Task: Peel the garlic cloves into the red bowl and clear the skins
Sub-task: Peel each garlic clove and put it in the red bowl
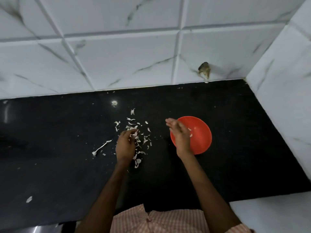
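A red bowl (199, 137) sits on the black counter (67, 140), right of centre, with a couple of pale garlic pieces (190, 135) inside near its left wall. Several white garlic skins (144, 140) lie scattered on the counter to the bowl's left. My left hand (126, 145) rests over the skins with its fingers curled on some of them. My right hand (179, 133) hangs flat and edge-on, fingers straight, over the bowl's left rim, holding nothing. A dry garlic stem (101, 147) lies left of my left hand.
White marble-patterned tiles (117, 47) rise behind the counter, and a tiled wall (286, 98) closes the right side. Stray skin bits lie at the back (114, 103) and front left (29, 199). A metal edge (38, 228) shows at bottom left.
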